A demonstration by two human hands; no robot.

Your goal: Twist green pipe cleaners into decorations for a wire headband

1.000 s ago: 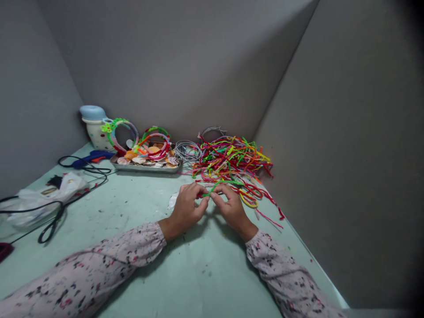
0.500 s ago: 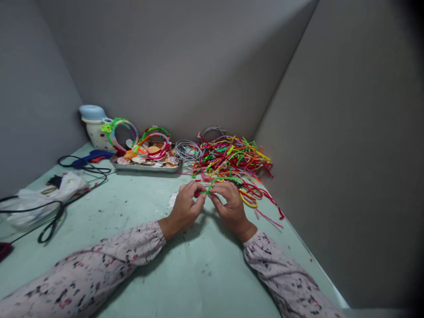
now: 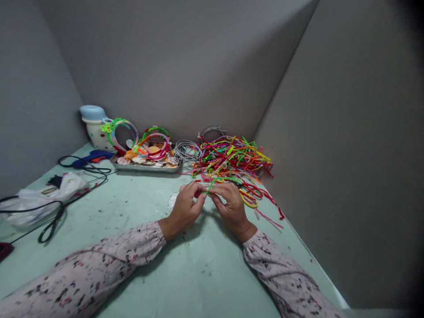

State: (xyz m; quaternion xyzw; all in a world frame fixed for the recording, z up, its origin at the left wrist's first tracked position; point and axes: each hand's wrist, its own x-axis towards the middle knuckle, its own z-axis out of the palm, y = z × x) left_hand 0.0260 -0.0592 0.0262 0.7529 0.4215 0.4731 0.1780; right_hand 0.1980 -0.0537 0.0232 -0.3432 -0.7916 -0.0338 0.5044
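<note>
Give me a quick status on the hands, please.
Left hand and right hand shut on green pipe cleaner. Coloured pile just behind. Nothing in the way.

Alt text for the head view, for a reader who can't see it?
Left hand and right hand pinch a green pipe cleaner over the table, near a pile of colourful ones. A tray of shells sits behind, scissors at left.

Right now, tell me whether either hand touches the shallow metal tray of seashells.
No, the left hand and the right hand both pinch a fuzzy green pipe cleaner, apart from the shallow metal tray.
</note>
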